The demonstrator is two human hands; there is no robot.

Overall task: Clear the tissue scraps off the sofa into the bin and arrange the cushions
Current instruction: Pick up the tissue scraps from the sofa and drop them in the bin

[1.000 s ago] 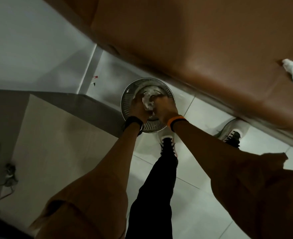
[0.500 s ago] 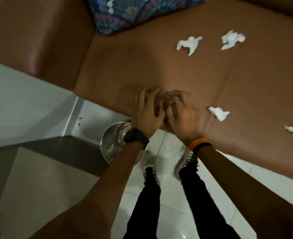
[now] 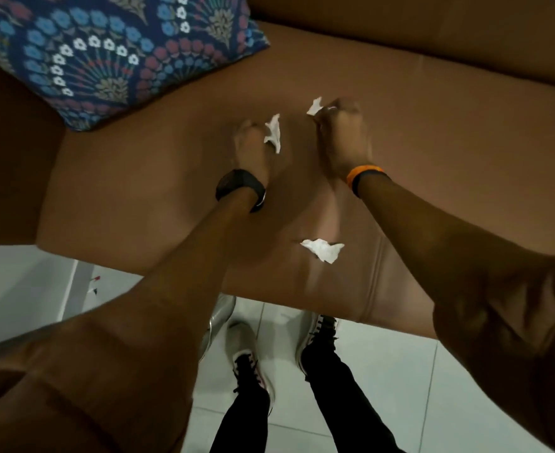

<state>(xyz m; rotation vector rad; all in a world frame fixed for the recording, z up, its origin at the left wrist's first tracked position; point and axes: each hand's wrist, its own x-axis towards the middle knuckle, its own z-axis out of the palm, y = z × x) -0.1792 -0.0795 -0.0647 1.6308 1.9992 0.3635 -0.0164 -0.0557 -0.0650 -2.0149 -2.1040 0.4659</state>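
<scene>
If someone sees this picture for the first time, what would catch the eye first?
Probably the white tissue scraps against the brown sofa seat: the left hand pinches one scrap, the right hand another, and a third scrap lies loose near the front edge. The blue floral cushion fills the upper left corner.

A: Where do the scraps lie?
B: One tissue scrap (image 3: 273, 133) at the left hand's (image 3: 253, 148) fingers, another (image 3: 314, 106) at the right hand's (image 3: 343, 135) fingers, a third (image 3: 322, 249) nearer the sofa (image 3: 139, 197) edge, behind both.
A: The cushion (image 3: 106, 50)?
B: Left of the fingers, farther back.
</scene>
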